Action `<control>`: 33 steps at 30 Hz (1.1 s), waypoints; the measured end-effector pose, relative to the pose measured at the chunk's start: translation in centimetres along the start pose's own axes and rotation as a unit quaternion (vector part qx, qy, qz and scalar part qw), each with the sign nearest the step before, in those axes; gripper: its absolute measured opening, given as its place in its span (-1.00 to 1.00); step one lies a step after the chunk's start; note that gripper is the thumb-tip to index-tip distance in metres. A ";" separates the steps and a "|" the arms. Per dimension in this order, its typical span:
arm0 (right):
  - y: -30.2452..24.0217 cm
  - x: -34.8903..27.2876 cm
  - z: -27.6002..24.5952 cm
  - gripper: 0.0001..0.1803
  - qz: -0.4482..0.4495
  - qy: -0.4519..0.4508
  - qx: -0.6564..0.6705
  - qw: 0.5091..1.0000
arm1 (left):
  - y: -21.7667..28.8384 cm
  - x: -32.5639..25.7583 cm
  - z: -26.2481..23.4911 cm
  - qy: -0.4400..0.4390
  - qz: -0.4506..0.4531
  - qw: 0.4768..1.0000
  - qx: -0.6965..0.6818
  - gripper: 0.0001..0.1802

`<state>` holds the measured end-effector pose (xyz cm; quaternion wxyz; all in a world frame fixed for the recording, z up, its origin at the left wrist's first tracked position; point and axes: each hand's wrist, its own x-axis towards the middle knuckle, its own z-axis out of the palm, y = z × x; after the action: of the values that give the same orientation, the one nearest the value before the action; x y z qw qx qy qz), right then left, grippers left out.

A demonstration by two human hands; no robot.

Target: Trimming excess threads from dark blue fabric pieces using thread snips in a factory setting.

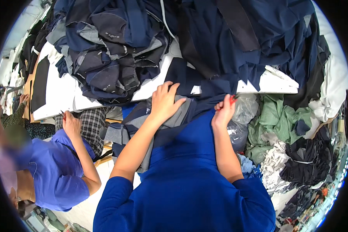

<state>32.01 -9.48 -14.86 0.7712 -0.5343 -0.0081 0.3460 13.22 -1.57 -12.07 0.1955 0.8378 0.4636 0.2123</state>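
Note:
My left hand (164,102) lies flat, fingers spread, on a grey and navy piece of cloth (179,112) that hangs over the edge of the white table (62,96). My right hand (224,112) is closed around a small red-handled tool (232,99), likely snips, held at the edge of the navy cloth (210,87). Both forearms reach up from my blue shirt. Big heaps of dark blue garment pieces (116,46) cover the table beyond my hands.
A person in a blue shirt (58,170) works at my left, one hand (71,123) raised at the table edge. A clear plastic bag (245,110), green cloth (274,116), white and black fabric piles (301,166) lie at my right.

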 end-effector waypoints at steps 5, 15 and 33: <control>-4.5 2.0 -4.8 -0.86 -0.083 0.084 0.012 0.993 | -0.6 0.1 0.2 -0.061 -0.102 0.982 -0.149 -0.83; -17.1 2.2 -4.2 -0.41 -0.225 0.075 0.155 0.959 | -0.7 -8.6 -7.2 -0.521 0.007 0.818 -0.245 -0.56; -6.6 0.3 2.7 -0.80 -0.283 -0.282 -0.356 0.845 | 0.8 -3.7 2.0 0.002 -0.034 0.987 -0.159 -0.64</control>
<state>34.68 -8.31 -8.32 0.5569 -0.6261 -0.4988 0.2217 13.05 -5.44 -14.00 0.3318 0.7796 0.4524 0.2782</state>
